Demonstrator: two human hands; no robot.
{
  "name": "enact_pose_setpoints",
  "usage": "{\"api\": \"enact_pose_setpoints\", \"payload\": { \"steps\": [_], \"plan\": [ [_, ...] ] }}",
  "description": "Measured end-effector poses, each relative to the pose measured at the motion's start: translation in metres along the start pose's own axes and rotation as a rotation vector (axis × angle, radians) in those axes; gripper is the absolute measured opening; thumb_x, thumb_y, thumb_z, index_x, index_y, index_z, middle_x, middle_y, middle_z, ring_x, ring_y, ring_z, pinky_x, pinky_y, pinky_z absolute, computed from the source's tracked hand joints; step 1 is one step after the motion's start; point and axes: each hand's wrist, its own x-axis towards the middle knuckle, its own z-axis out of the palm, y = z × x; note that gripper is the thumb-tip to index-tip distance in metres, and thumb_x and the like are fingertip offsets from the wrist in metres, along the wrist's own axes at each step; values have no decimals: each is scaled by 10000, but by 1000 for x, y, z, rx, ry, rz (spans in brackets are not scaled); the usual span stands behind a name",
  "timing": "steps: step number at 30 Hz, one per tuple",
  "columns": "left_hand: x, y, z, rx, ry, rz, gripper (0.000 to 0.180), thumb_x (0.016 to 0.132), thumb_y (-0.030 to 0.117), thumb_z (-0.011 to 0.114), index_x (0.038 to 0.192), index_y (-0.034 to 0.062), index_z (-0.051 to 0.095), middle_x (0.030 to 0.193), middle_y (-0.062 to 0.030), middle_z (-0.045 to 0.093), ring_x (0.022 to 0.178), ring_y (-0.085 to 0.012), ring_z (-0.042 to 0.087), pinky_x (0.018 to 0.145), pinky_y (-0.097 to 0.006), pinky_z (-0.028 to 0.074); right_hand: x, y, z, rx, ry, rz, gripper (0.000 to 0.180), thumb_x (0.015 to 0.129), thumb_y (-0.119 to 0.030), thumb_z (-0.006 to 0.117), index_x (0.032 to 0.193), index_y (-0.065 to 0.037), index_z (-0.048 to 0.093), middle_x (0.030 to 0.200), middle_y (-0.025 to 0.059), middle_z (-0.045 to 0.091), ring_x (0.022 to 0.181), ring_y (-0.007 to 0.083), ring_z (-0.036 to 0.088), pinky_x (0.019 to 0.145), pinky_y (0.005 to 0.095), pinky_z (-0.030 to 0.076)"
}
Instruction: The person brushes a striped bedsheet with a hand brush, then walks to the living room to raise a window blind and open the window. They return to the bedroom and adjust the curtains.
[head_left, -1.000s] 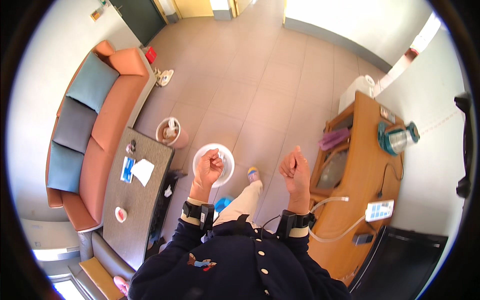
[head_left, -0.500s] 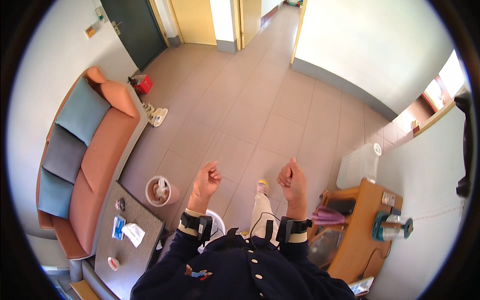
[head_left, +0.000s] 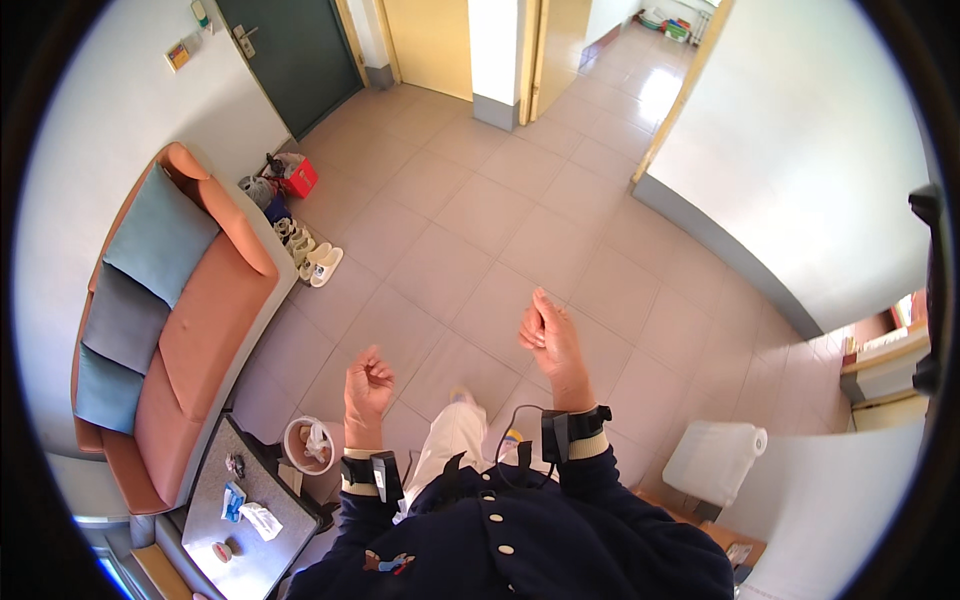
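My left hand (head_left: 369,390) is held out in front of me with its fingers loosely curled and nothing visible in it. Further to the right and a little higher, my right hand (head_left: 552,345) makes a fist, thumb uppermost, with no object showing. Both hands hang in the air over the tiled floor (head_left: 450,250), apart from each other and touching nothing. Each wrist wears a black strapped device, the left one (head_left: 372,474) and the right one (head_left: 575,432). Nearest to my left hand is a pinkish waste bin (head_left: 293,458) with crumpled white stuff inside.
An orange sofa (head_left: 215,320) with cushions lines the left wall. Before it stands a grey table (head_left: 205,520) with tissues and small items. Slippers (head_left: 322,265) and a red box (head_left: 300,178) lie past the sofa. A white plastic container (head_left: 712,462) stands right, beside a wooden cabinet (head_left: 740,540).
The view has moved forward and turned, so the wooden cabinet has mostly slid out at the lower right. My feet have changed places in a step. Both hands stay curled.
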Motion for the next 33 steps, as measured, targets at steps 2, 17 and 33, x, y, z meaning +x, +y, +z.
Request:
{"api": "enact_pose_setpoints", "payload": {
  "steps": [2, 17, 33],
  "plan": [
    [46, 17, 16, -11, 18, 52, 220, 796, 32, 605, 663, 121, 453, 563, 42, 402, 460, -73, 368, 432, -200, 328, 56, 0, 7, -4, -45, -2, 494, 939, -359, 441, 512, -146, 315, 439, -48, 248, 399, 64, 231, 415, 230, 236],
    [414, 152, 311, 56, -107, -64, 300, 787, 9, 573, 633, 149, 357, 614, 28, 364, 510, -76, 327, 460, -216, 280, 496, -97, 71, -49, -29, -33, 472, 968, -312, 382, 536, -130, 325, 451, -44, 250, 401, 61, 230, 412, 229, 232],
    [779, 327, 536, -106, -18, 88, 363, 850, 66, 571, 615, 170, 314, 523, 53, 288, 430, -62, 262, 409, -206, 240, 1011, -188, 174, -83, -221, 104, 482, 958, -317, 404, 520, -132, 324, 450, -47, 252, 405, 66, 240, 424, 224, 245]
  ]
}}
